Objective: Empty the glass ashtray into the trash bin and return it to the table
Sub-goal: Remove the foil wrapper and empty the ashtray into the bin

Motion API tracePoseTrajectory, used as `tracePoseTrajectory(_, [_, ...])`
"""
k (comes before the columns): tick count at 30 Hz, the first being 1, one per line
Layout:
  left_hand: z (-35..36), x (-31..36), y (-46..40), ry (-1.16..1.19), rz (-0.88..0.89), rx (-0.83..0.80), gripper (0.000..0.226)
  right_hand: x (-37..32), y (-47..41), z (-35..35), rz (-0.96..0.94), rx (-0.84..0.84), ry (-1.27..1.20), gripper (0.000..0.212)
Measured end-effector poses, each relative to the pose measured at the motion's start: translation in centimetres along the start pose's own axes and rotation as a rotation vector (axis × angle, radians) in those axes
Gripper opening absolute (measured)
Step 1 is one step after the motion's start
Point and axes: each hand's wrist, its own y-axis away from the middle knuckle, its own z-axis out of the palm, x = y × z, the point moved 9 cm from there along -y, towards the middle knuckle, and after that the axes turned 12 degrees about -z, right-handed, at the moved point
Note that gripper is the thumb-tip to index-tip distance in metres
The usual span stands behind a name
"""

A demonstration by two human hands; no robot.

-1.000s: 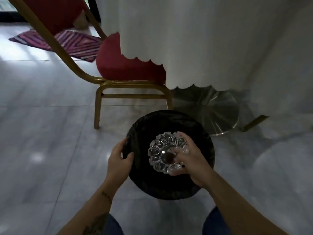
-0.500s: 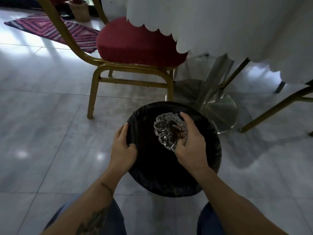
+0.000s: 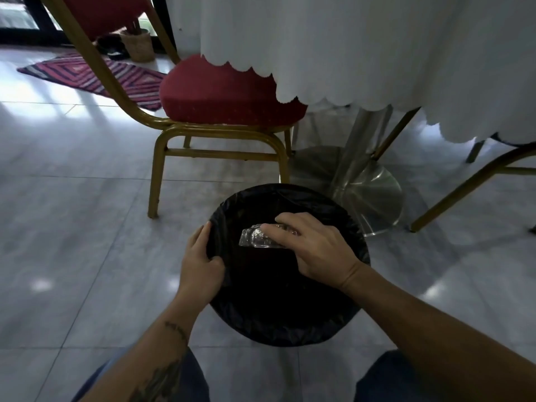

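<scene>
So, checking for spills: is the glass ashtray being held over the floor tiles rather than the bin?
No, the right hand holds the clear glass ashtray tipped over the black-lined round trash bin.

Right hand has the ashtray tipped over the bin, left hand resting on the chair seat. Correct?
Not quite. The head view shows the left hand gripping the bin rim, not the chair seat. The rest holds: the right hand has the ashtray tipped over the bin.

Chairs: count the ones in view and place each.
2. One red-cushioned chair stands behind the trash bin; only gold legs of a second show at right under the tablecloth, which may hide more.
</scene>
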Motion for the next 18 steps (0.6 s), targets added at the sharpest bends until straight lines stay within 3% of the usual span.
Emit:
tracePoseTrajectory(11, [-0.7,0.1,0.0,-0.059,0.037,0.023,0.076,1.7,-1.0,0.3,0.049,0.101,-0.041,0.056])
tracePoseTrajectory(18, [-0.5,0.3,-0.2,-0.143,0.113,0.077,0.065,1.2,-1.5,0.2,0.010,0.164,-0.008,0.041])
